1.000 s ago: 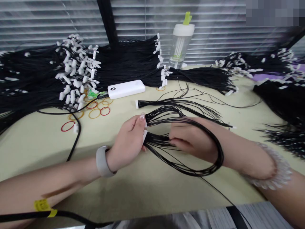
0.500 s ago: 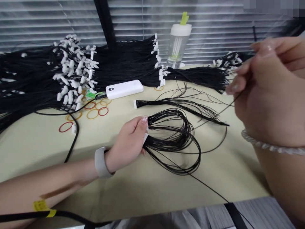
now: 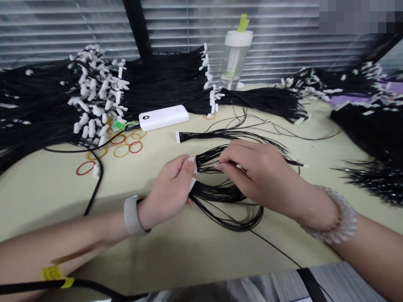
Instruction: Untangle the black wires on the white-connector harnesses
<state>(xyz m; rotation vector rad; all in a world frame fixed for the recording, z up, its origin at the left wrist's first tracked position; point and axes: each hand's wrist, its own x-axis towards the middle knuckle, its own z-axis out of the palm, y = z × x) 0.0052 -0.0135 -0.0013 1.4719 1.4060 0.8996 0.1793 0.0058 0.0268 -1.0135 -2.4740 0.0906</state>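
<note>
A looped bundle of thin black wires (image 3: 220, 193) with white connectors at its ends lies over the table's middle. My left hand (image 3: 171, 184), with a grey band at the wrist, is closed on the white connector ends, thumb on top. At the bundle's upper strands, just right of those connectors, my right hand (image 3: 258, 174) pinches thin black wire between thumb and forefinger; the fingertips partly hide it. Behind both hands lies another loose wire bundle (image 3: 214, 135) with a white connector at its left end. One single wire trails toward the front edge.
Piles of black cables with white connectors (image 3: 163, 79) line the back, with more (image 3: 374, 126) at right. A white power bank (image 3: 163, 118), rubber bands (image 3: 121, 150) and a bottle (image 3: 232, 58) stand or lie before the blinds. A black cable (image 3: 100, 180) crosses at left.
My right hand has come down and left from the raised position at upper right to the wires beside my left hand. The left hand has stayed nearly still.
</note>
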